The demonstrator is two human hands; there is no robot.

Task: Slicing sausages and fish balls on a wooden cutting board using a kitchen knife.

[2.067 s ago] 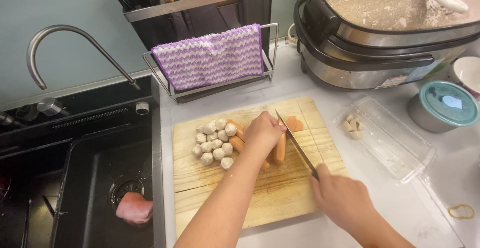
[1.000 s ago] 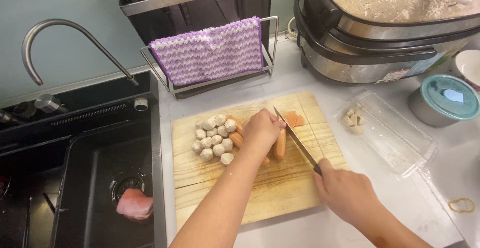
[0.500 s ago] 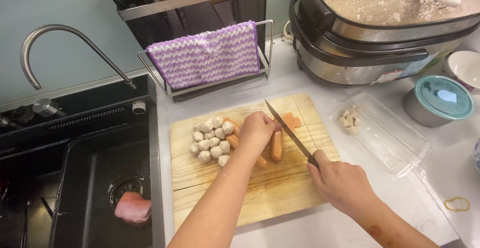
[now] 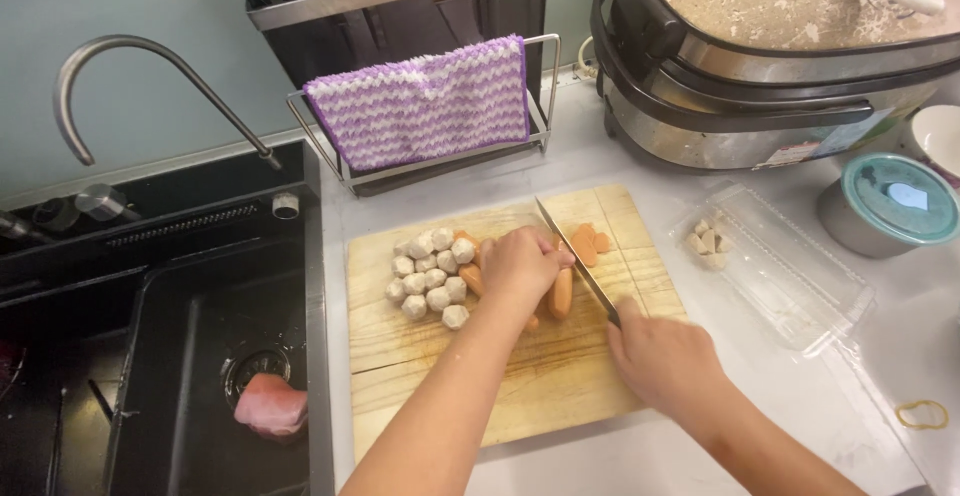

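While my left hand (image 4: 518,266) pinned an orange sausage (image 4: 561,293) near the middle of the wooden cutting board (image 4: 560,386), my right hand (image 4: 662,356) gripped the knife (image 4: 572,258), blade against the sausage. Pale meatballs (image 4: 430,276) clustered on the board's left part; cut slices (image 4: 590,244) lay toward its far edge.

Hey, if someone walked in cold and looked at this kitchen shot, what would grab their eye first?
Probably the two hands at the centre: the left hand pins an orange sausage on the wooden cutting board while the right hand holds a knife against it. Next, the heap of pale round balls on the board's left side. Behind it, a purple-and-white striped cloth hangs over a wire rack.
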